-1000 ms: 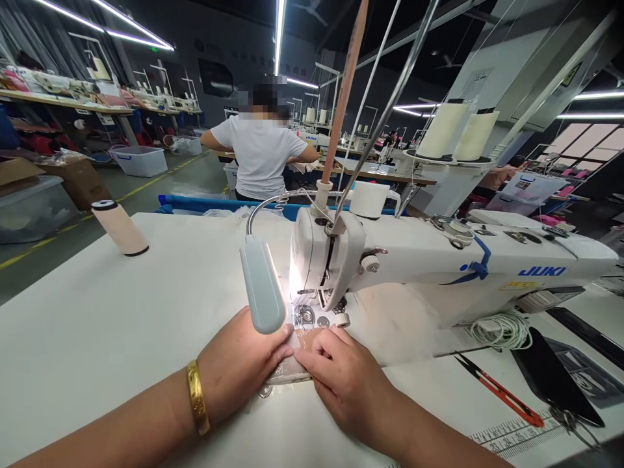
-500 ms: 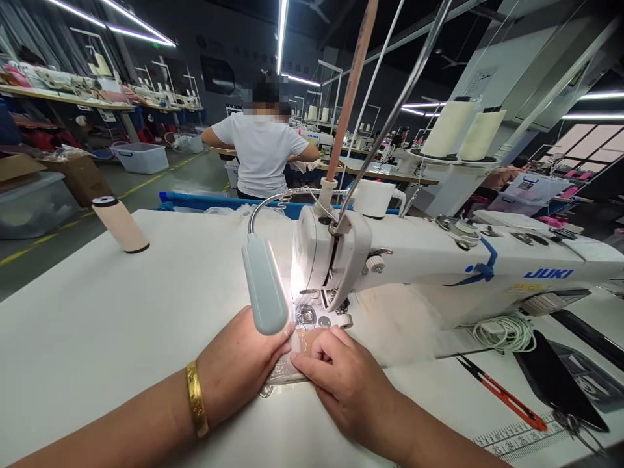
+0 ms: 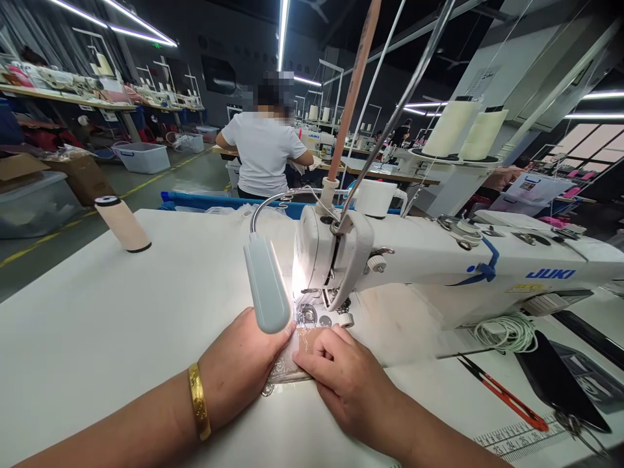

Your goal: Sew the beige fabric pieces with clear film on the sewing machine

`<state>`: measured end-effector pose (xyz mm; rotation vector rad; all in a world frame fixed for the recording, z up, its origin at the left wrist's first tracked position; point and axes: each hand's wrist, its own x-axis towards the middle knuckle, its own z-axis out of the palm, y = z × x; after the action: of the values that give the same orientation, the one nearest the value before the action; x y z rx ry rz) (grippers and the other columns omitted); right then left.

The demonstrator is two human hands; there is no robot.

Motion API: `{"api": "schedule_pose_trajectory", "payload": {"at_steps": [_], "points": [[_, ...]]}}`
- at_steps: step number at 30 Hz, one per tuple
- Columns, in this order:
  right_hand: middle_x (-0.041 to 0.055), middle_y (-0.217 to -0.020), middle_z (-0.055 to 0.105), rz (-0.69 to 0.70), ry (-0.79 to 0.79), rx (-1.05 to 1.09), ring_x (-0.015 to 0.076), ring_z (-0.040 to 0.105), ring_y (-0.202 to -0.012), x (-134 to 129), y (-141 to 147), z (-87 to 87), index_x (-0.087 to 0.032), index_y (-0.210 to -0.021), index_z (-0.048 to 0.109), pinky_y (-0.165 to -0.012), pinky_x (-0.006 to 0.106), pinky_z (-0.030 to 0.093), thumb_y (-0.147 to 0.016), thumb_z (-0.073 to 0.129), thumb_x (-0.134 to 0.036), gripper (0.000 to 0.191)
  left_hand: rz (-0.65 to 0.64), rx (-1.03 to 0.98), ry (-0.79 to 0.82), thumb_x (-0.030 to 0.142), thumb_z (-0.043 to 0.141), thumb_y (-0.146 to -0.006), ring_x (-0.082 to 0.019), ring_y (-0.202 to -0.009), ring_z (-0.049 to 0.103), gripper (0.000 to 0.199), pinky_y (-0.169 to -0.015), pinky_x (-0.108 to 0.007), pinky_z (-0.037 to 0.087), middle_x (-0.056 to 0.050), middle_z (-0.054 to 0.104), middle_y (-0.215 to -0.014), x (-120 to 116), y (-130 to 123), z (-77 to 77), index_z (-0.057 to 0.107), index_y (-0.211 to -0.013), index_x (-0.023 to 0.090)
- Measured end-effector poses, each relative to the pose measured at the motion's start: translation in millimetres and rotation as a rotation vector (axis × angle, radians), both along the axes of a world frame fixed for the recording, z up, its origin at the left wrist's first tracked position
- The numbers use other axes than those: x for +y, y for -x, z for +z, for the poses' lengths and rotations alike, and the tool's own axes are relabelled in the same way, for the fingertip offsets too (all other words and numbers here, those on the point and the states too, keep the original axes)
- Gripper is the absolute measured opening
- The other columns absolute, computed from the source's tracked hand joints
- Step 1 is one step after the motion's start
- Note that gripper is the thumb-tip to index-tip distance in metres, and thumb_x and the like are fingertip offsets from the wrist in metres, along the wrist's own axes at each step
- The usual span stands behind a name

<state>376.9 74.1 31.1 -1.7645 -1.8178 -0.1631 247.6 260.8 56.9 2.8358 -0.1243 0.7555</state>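
Observation:
A small piece of beige fabric (image 3: 308,339) with a clear, shiny layer lies just in front of the needle area of a white sewing machine (image 3: 322,253). My left hand (image 3: 244,364) grips the left edge of this piece, its fingertips partly behind the grey lamp head (image 3: 266,286). On the right side, my right hand (image 3: 348,380) has its fingers curled, thumb and forefinger pressed on the fabric. The machine's presser foot is close beyond the fingertips; its exact contact with the fabric cannot be made out.
A peach thread cone (image 3: 123,224) stands at the table's left. Red-handled snips (image 3: 507,393), a black phone-like object (image 3: 560,383) and a coiled pale cord (image 3: 506,333) lie at the right. A person in a white shirt (image 3: 266,153) sits ahead, beyond a blue-edged trough.
The view has shifted very slightly. Both my hands keep their places on the fabric. The person ahead has drawn their arms in a little.

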Motion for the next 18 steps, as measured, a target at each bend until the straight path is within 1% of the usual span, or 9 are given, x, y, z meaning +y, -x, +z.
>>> {"api": "schedule_pose_trajectory", "payload": {"at_steps": [2,4,8,11,14,18], "points": [[0.0036,-0.085,0.053,0.002,-0.006,0.004,0.0196,0.042,-0.077,-0.2,-0.4,0.1,-0.020,-0.114,0.072,-0.066,0.029,0.037,-0.086,0.046,0.005,0.045,0.024,0.041,-0.001,0.010,0.042,-0.089,-0.023,-0.074,0.063,0.023,-0.051,-0.030,0.039,-0.009,0.071,-0.094,-1.0,2.1,-0.9,0.062,-0.093,0.020],[0.0033,-0.084,0.052,0.001,-0.011,0.003,0.0194,0.042,-0.077,-0.3,-0.7,0.4,-0.020,-0.111,0.073,-0.065,0.029,0.035,-0.088,0.047,0.004,0.042,0.046,0.099,0.006,0.010,0.045,-0.091,-0.024,-0.079,0.063,0.022,-0.052,-0.030,0.040,-0.009,0.071,-0.095,-2.2,4.7,-2.4,0.064,-0.095,0.021],[0.0033,-0.084,0.053,0.003,-0.007,0.010,0.0195,0.042,-0.077,-0.3,-0.6,0.9,-0.020,-0.108,0.073,-0.066,0.030,0.035,-0.089,0.048,0.004,0.040,0.068,0.180,0.036,0.018,0.048,-0.100,-0.026,-0.087,0.064,0.020,-0.060,-0.032,0.048,-0.008,0.068,-0.095,-2.7,8.4,-5.8,0.068,-0.097,0.022],[0.0035,-0.084,0.054,0.011,-0.005,0.010,0.0200,0.042,-0.077,-0.8,-0.2,1.1,-0.020,-0.112,0.073,-0.066,0.030,0.035,-0.089,0.049,0.002,0.040,0.068,0.205,0.051,0.020,0.050,-0.101,-0.027,-0.090,0.064,0.019,-0.064,-0.033,0.050,-0.008,0.068,-0.096,-0.8,9.2,-8.2,0.069,-0.101,0.023],[0.0030,-0.084,0.055,0.034,-0.006,0.006,0.0204,0.043,-0.078,-1.6,-0.6,1.4,-0.021,-0.113,0.072,-0.067,0.031,0.036,-0.089,0.049,0.002,0.040,0.066,0.207,0.053,0.019,0.049,-0.101,-0.028,-0.092,0.064,0.021,-0.065,-0.033,0.051,-0.009,0.068,-0.098,0.8,9.5,-9.3,0.070,-0.105,0.023],[0.0047,-0.086,0.056,0.011,0.026,0.014,0.0214,0.044,-0.079,-1.1,-1.3,0.0,-0.017,-0.117,0.069,-0.069,0.033,0.040,-0.086,0.047,0.003,0.043,0.065,0.198,0.047,0.020,0.042,-0.103,-0.030,-0.091,0.065,0.028,-0.063,-0.036,0.051,-0.011,0.069,-0.101,0.3,9.2,-9.3,0.070,-0.105,0.020]]}}
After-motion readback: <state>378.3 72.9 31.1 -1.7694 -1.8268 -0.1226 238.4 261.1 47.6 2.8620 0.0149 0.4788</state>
